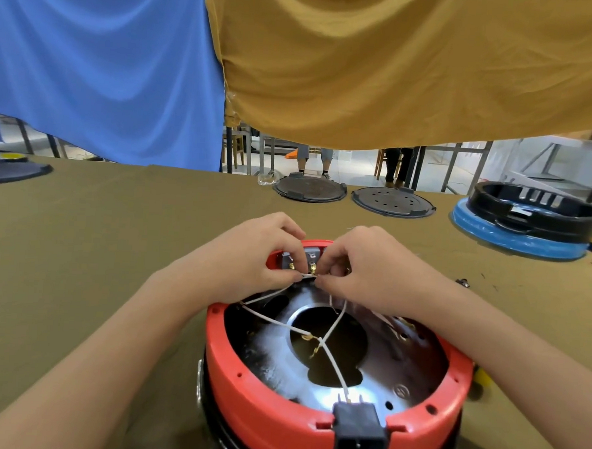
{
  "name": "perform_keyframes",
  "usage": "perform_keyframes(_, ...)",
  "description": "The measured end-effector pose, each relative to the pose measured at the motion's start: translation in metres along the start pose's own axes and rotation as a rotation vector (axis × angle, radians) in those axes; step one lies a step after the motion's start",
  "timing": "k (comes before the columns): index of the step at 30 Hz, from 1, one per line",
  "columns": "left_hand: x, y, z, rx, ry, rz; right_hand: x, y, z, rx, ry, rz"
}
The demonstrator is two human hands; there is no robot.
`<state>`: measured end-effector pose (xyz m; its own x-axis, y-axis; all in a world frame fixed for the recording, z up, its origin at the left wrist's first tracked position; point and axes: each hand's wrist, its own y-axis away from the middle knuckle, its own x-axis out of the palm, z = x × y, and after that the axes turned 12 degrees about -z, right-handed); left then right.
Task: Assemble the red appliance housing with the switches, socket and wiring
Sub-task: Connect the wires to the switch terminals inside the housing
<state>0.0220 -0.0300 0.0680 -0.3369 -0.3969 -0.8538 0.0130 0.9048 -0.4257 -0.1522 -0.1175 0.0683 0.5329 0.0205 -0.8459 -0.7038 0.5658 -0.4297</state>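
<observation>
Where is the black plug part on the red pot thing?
In the head view, the black socket sits in a notch on the near rim of the red housing, bottom centre, closest to the person, with a white wire running up to it.

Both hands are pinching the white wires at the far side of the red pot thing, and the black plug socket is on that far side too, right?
Not quite. The black socket sits on the near rim of the red housing, closest to the person. The head view shows the left hand and right hand pinching the white wires at the far side, by the switches.
</observation>
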Motion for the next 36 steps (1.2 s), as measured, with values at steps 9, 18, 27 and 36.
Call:
perform_keyframes(9,-0.0005,0.0005,-0.0002,-0.004,0.024,-0.016,0.0008,-0.0011,-0.0014,0.015,-0.051,-0.024)
perform_keyframes(18,-0.0008,0.0003,0.0003,0.006,0.009,-0.017,-0.0013,-0.0005,-0.0003,0.03,-0.099,-0.017)
perform_keyframes(27,0.001,0.0001,0.0025,-0.014,0.018,-0.031,-0.0018,-0.002,0.0003,0.056,-0.108,-0.021)
perform_keyframes(36,0.0,0.0001,0.0016,-0.009,0.016,-0.016,-0.0009,-0.0017,-0.0002,0.044,-0.098,-0.015)
